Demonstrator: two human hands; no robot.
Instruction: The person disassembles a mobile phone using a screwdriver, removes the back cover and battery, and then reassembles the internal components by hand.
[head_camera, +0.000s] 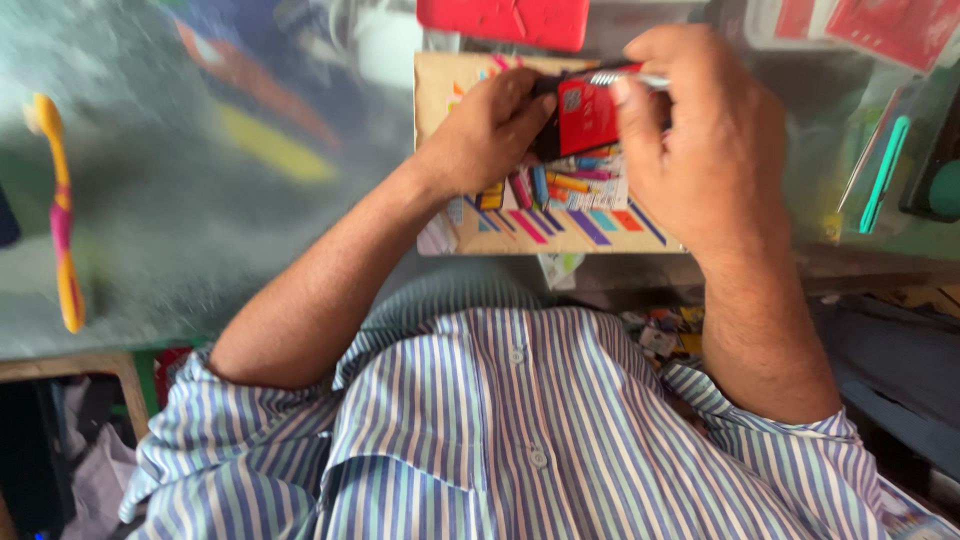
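While both hands meet above the middle of the surface, which is covered in a glossy, reflective sheet, they share one small red rectangular device with a black edge. The left hand is curled around the device's left end, fingers folded over its black side and thumb tucked near the top. The right hand closes over the right end, its fingers wrapped across the red face, and between thumb and forefinger it pinches a thin silvery metal tool that lies along the device's upper edge. Whether the tool's tip touches the device cannot be told, because the fingers hide it.

Directly below the device lies a flat tan cardboard box printed with bright coloured stripes and pens; the device is held just above it, over its upper half. Beyond the box, at the far edge of the view, sits a flat red rectangular case, and another red flat item shows in the far right corner. Well apart on the left rests a yellow and pink plastic toothbrush, lying lengthwise. To the right, a teal-edged slim object leans near the surface's edge. The person's blue and white striped shirt fills the lower view.
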